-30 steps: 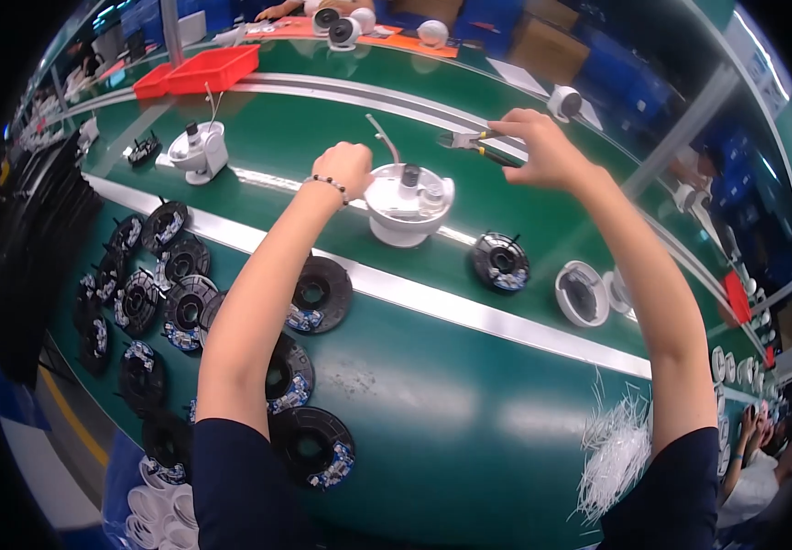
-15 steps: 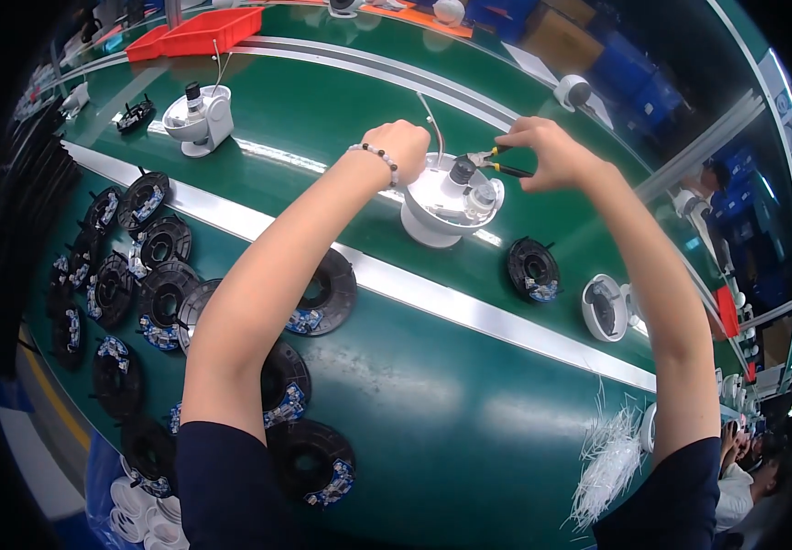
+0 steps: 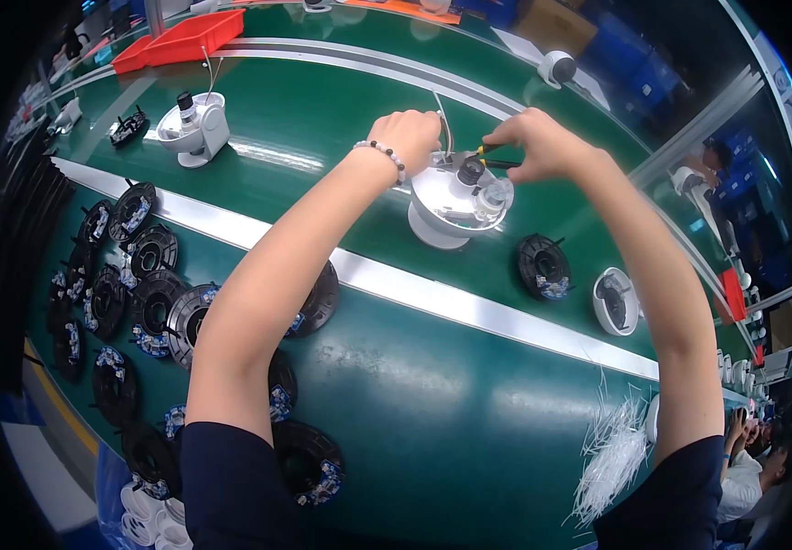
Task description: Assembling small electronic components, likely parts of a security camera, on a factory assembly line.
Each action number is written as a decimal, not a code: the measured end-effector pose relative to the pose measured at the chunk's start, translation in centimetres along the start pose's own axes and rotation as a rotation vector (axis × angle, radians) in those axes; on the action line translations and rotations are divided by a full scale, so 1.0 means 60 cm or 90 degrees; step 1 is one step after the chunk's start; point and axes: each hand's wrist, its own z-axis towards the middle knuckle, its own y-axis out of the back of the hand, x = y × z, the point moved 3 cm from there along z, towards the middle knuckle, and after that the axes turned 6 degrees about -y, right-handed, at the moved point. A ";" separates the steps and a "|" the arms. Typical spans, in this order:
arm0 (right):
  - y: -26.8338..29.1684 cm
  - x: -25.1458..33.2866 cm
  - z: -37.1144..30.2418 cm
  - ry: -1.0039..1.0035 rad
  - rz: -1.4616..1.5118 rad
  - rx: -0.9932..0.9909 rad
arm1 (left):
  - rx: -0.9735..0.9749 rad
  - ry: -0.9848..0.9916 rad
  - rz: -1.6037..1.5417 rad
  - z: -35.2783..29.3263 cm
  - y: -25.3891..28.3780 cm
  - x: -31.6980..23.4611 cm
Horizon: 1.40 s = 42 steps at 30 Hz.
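Green worktop (image 3: 396,385) bears red bins (image 3: 192,38); right fingers (image 3: 506,133) grip pliers (image 3: 500,164), left fingers (image 3: 431,131) curl, their hold unclear.

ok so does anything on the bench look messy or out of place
The thin white strips stand out: a loose, tangled heap at the lower right of the green bench, with stray ends poking out. No damage is evident on the middle white bowl.

You've got navy sleeves (image 3: 231,477), a dark-and-pale beaded bracelet (image 3: 388,154), yellow-and-black pliers (image 3: 503,165), a white housing (image 3: 446,218) with a black cylinder (image 3: 470,170), green worktop (image 3: 414,403), black discs (image 3: 114,390) with blue boards (image 3: 325,486), white strips (image 3: 616,463) and red tray (image 3: 196,38).
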 end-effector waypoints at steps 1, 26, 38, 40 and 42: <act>0.001 0.002 -0.004 -0.001 0.002 -0.002 | -0.009 0.001 0.006 -0.001 -0.002 0.001; -0.260 0.408 -0.572 -0.174 0.428 -0.247 | -0.119 -0.167 -0.107 -0.004 -0.231 -0.383; -0.201 0.092 -0.783 -0.650 0.117 -0.646 | 0.211 0.354 -0.860 -0.063 -0.190 -0.320; -0.202 -0.008 -0.837 -0.946 0.124 -0.453 | 0.158 0.321 -0.948 -0.093 -0.145 -0.329; -0.213 -0.076 -0.857 -1.027 0.107 -0.314 | 0.113 0.319 -0.985 -0.135 -0.109 -0.360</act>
